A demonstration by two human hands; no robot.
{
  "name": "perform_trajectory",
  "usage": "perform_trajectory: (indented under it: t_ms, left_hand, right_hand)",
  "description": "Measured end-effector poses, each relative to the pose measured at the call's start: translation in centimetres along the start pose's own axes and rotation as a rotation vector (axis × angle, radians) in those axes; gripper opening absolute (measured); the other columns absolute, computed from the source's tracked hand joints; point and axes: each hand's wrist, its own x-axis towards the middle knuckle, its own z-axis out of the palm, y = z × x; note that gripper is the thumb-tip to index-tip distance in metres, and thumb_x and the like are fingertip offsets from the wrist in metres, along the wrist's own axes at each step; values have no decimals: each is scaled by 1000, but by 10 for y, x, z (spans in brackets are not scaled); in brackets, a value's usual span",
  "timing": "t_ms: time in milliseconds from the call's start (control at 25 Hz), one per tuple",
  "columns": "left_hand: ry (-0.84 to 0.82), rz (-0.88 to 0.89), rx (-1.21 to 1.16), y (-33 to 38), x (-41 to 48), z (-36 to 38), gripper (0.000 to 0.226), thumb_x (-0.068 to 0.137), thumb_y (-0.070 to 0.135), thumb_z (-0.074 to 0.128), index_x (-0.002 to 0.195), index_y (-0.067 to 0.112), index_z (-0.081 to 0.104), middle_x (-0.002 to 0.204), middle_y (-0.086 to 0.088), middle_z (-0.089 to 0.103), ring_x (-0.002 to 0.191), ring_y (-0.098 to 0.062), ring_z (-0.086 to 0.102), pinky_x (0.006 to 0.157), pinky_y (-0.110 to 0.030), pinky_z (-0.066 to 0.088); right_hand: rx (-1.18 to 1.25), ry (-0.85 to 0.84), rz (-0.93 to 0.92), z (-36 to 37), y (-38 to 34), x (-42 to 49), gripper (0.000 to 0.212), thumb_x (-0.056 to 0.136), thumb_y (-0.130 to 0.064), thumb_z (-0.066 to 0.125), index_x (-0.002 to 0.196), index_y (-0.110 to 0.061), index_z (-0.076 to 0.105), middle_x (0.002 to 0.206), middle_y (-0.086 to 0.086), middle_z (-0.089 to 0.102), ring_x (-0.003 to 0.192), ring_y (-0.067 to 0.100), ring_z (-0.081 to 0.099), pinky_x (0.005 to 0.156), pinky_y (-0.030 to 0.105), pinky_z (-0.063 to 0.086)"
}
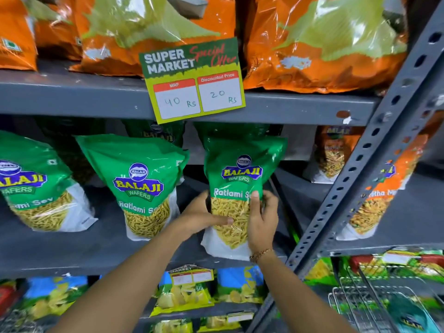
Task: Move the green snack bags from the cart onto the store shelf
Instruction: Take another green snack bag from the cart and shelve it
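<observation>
both hands, left [204,216] and right [262,221], grip a green bag [240,179] standing on the shelf [72,248]; placing step i'd say; next: let go, grab another from the cart [374,301]

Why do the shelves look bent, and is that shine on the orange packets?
Head view: the wide-angle lens bows the grey shelf edge and slants the upright post; glare streaks the orange bags; the lower corners blur around the wire cart; the green bag in both hands stays sharp.
</observation>
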Motion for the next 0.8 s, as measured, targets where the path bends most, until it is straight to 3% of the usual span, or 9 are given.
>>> perform_trajectory:
  t_ms: [120, 240, 440, 560, 640, 680, 720, 760, 800]
  left_hand:
    - [179, 74, -23, 11, -3, 0, 83, 54, 13, 86, 124, 22, 44, 116, 3, 62, 110, -15, 55, 96, -32, 44]
    - [278, 88, -13, 7, -3, 8, 83, 58, 12, 84, 129, 20, 42, 124, -2, 62, 114, -16, 53, 95, -32, 44]
    - [238, 98, 11, 10, 1, 13, 82, 63, 14, 82, 133, 19, 40, 128, -3, 61, 118, -18, 53, 94, -27, 40]
    - [229, 24, 44, 1, -4, 15, 89, 65, 23, 81, 139, 21, 32, 137, -5, 54, 127, -24, 48, 101, -34, 41]
    - [202, 4, 113, -12, -22, 11, 88, 71, 31, 75, 143, 18, 26, 146, -6, 43, 134, -26, 40, 107, -38, 38]
    - [201, 47, 134, -18, -30, 7, 76, 76, 32, 71, 140, 16, 34, 144, -6, 46, 133, -24, 42, 106, -33, 40]
    - [249, 113, 145, -28, -44, -3, 56, 80, 31, 66, 131, 13, 48, 134, -9, 57, 123, -20, 53, 97, -22, 45]
    - [325, 171, 162, -35, -60, -15, 34, 83, 32, 62, 111, 11, 64, 111, -11, 70, 102, -11, 64, 79, -10, 46]
    - [427, 214, 167, -42, -77, -30, 27, 84, 36, 59, 84, 11, 69, 81, -11, 74, 74, -2, 64, 62, -6, 40]
  right_hand:
    - [-96, -87, -90, 8, -2, 11, 31, 90, -39, 45, 109, -15, 47, 94, 6, 60, 82, 14, 55, 74, 31, 44]
    - [-79, -119, -39, 12, -2, 11, 30, 95, -26, 40, 120, -10, 42, 107, 4, 56, 94, 19, 54, 83, 31, 41]
    - [-65, -88, 27, 13, -1, 12, 38, 97, -22, 35, 132, -6, 31, 117, 0, 46, 107, 17, 49, 88, 27, 36]
    - [-37, -83, 82, 13, 2, 6, 39, 97, -21, 35, 133, -9, 29, 125, 8, 48, 112, 22, 50, 92, 32, 39]
    - [-61, 11, 145, 15, 5, -8, 43, 96, -23, 37, 135, -6, 28, 136, 12, 43, 126, 26, 42, 105, 37, 36]
    - [-104, 99, 151, 17, 9, -14, 43, 95, -23, 39, 133, -3, 32, 138, 16, 41, 128, 29, 39, 107, 41, 34]
    - [-164, 183, 136, 21, 12, -26, 40, 94, -24, 40, 127, -1, 38, 132, 21, 44, 124, 33, 39, 105, 44, 33]
    - [-215, 209, 100, 28, 16, -45, 34, 93, -26, 41, 117, -2, 45, 119, 23, 49, 115, 34, 43, 100, 47, 34]
    - [-237, 134, 41, 38, 19, -68, 29, 91, -31, 40, 105, -7, 48, 105, 20, 52, 103, 31, 47, 94, 47, 36]
